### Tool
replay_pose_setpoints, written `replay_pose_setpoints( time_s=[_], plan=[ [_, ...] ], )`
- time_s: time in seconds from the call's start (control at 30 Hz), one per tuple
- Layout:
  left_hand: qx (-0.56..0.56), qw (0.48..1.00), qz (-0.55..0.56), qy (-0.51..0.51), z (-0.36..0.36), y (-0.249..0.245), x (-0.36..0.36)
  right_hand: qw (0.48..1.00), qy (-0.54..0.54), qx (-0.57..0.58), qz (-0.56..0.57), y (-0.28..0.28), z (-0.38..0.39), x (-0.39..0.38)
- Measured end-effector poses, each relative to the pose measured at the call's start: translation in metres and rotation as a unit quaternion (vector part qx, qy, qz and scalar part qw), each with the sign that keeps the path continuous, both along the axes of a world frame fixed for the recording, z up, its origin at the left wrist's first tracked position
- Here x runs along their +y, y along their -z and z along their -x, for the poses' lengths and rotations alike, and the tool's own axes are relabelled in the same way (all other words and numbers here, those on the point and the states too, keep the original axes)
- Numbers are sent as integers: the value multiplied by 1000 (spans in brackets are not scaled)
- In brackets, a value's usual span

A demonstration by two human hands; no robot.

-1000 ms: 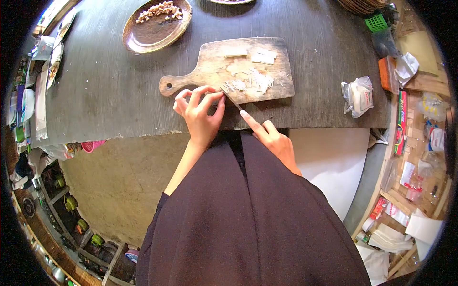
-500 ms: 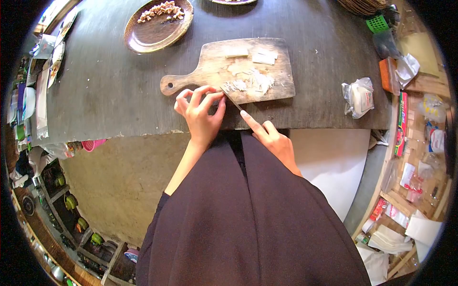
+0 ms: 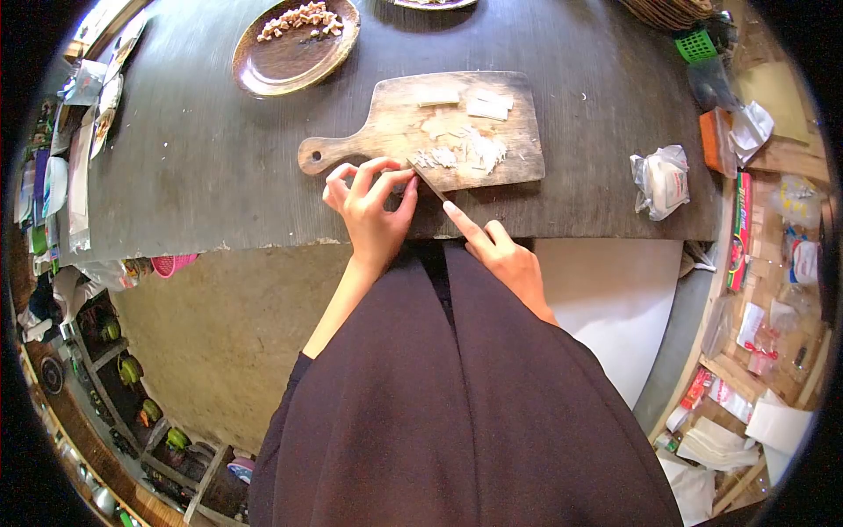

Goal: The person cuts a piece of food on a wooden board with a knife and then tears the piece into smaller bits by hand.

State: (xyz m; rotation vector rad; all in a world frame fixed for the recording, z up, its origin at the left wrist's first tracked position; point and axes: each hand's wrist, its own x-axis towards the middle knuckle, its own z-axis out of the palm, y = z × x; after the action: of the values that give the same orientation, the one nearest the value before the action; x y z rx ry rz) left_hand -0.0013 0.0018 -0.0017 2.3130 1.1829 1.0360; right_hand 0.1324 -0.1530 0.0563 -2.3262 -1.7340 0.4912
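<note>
Dark table (image 3: 202,176), board (image 3: 395,123) just beyond hands. L hand (image 3: 373,211) pinched, contents unclear; R hand (image 3: 505,259) gripping knife (image 3: 428,183), prob. mid-cut; next cut needs tips clear.

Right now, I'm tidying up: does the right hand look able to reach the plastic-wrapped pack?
Probably yes: nothing stands between the right hand and the plastic-wrapped pack on the dark tabletop. The knife it holds is the main hindrance and would likely need putting down first.
</note>
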Motion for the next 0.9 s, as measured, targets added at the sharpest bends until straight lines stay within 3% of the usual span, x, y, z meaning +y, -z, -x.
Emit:
replay_pose_setpoints(
  time_s=[0.57, 0.9],
  plan=[
    [-5, 1000, 0, -1, 0, 0, 1, 998, 14, 56, 1, -6, 3, 2],
    [-8, 1000, -8, -4, 0, -1, 0, 1000, 8, 19, -9, -5, 2, 3]
  ],
)
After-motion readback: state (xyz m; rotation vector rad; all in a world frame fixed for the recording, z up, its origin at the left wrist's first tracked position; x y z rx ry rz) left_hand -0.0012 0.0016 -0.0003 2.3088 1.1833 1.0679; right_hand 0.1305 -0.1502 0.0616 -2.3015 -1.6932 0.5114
